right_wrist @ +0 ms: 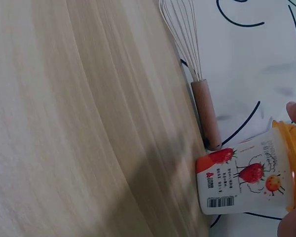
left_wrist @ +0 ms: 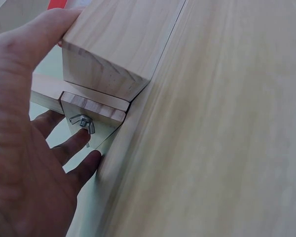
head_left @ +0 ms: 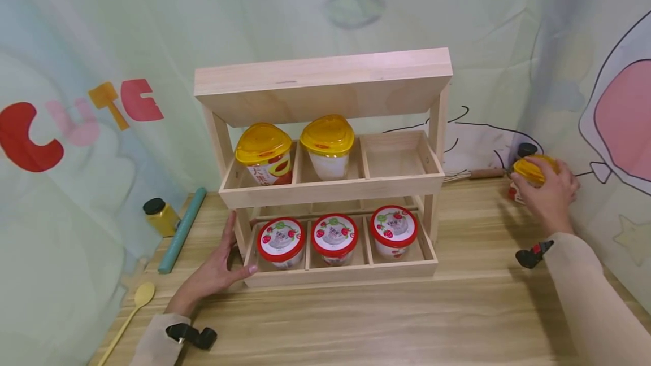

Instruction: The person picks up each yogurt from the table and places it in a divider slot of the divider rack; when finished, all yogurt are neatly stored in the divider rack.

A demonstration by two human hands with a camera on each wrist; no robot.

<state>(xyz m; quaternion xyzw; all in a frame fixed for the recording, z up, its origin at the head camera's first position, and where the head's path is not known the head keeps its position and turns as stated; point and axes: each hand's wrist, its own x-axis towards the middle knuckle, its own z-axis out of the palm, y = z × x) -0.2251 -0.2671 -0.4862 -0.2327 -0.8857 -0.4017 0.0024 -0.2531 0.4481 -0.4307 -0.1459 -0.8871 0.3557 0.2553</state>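
A two-tier wooden rack [head_left: 330, 192] stands mid-table. My left hand [head_left: 216, 269] is spread around its lower left corner, thumb by the front tray and fingers along the side. In the left wrist view, a fingertip lies right by a wing nut [left_wrist: 83, 122]. At far right, my right hand [head_left: 551, 199] holds a yogurt cup [right_wrist: 244, 177] with strawberry pictures by its yellow lid, thumb and fingers on opposite sides. The upper tier holds two yellow-lidded cups, one with a printed label [head_left: 269, 173] and one whitish [head_left: 329, 165]. Three red-lidded tubs [head_left: 334, 236] sit below.
A whisk [right_wrist: 205, 113] lies against the back curtain beside the held cup. A dark-capped jar [head_left: 527, 149] stands behind that cup. On the left are a yellow jar [head_left: 163, 220], a teal rod [head_left: 182, 231] and a yellow spoon [head_left: 144, 295].
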